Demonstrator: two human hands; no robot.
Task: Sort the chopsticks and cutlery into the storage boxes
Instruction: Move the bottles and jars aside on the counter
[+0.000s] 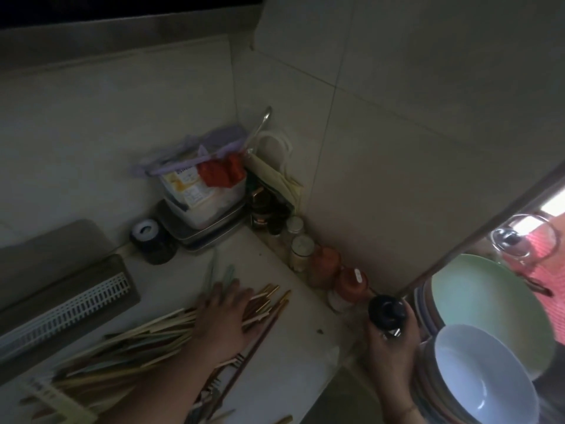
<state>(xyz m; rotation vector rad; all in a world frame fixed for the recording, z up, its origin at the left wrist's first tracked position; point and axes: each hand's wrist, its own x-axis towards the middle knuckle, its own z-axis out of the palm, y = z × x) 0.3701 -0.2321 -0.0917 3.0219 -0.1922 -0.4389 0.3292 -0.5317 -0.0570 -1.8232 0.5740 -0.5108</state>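
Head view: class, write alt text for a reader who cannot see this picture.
A person's left hand rests flat on a loose pile of wooden chopsticks on a pale counter, while the right hand grips a dark round-topped bottle. A white bowl tops stacked dishes at right.

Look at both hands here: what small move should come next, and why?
Probably set the dark bottle down by the jars along the wall. The right hand grips it, while the left hand lies flat on the loose chopsticks; sorting would likely go easier with both hands free.
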